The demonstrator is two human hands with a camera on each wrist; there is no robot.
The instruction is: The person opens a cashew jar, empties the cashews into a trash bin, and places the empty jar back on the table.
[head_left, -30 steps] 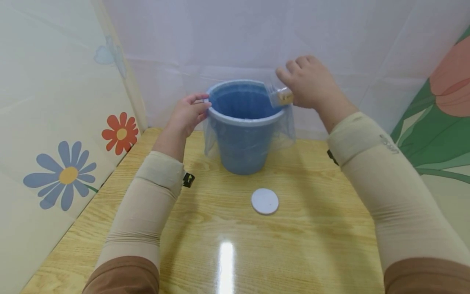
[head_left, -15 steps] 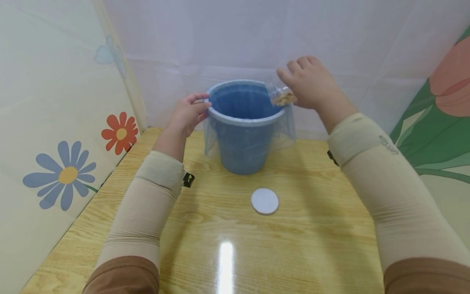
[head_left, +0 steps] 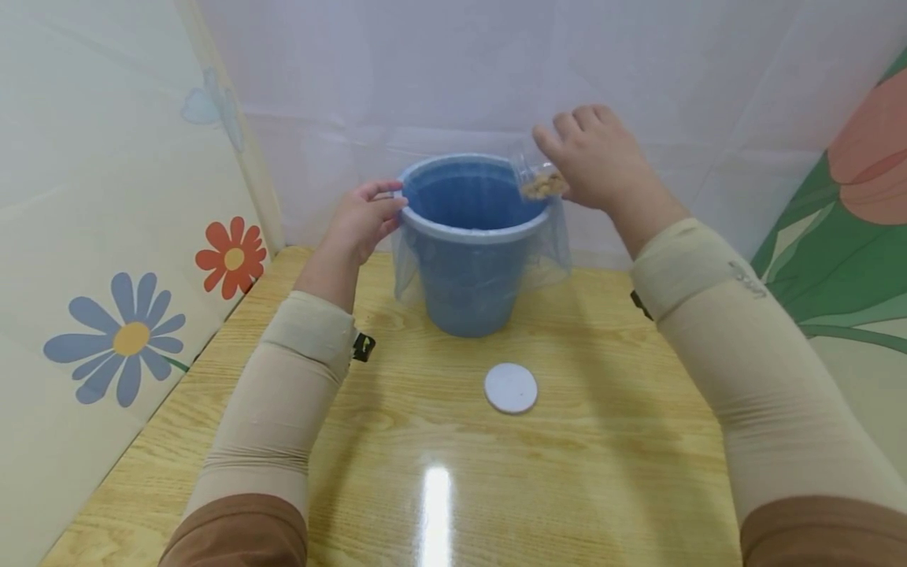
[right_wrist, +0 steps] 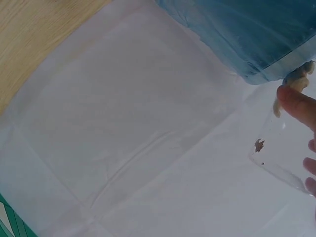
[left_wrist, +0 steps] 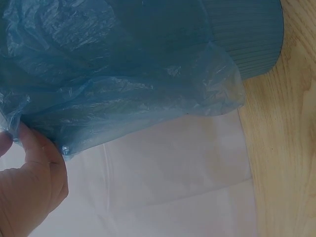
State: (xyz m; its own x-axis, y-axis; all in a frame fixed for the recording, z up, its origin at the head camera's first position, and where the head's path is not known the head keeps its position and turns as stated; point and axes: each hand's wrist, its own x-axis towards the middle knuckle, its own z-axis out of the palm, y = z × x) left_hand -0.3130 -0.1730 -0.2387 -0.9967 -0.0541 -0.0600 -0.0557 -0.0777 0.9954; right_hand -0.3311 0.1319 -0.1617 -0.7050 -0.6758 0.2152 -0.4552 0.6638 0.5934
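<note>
A blue trash can [head_left: 464, 287] stands upright at the back of the table, lined with a thin translucent plastic bag [head_left: 551, 256] that hangs over its rim. My left hand [head_left: 363, 216] pinches the lined rim on the left side; in the left wrist view its fingers [left_wrist: 47, 163] are at the bag. At the right side of the rim, my right hand [head_left: 591, 157] grips a clear jar [head_left: 524, 164], tipped with its mouth toward the can. Tan, nut-like pieces [head_left: 543, 187] lie near the jar's mouth. In the right wrist view a small brown fleck [right_wrist: 259, 145] sticks near its base.
On the wood-grain table [head_left: 567, 472] in front of the can lies a white round disc [head_left: 511, 387], perhaps a lid. A white sheet [head_left: 425, 71] hangs close behind the can. A flower-printed panel [head_left: 135, 339] borders the left side.
The tan pieces have slid left inside the jar toward its mouth as my right hand tips it slightly more. The left hand and the trash can have stayed in place.
</note>
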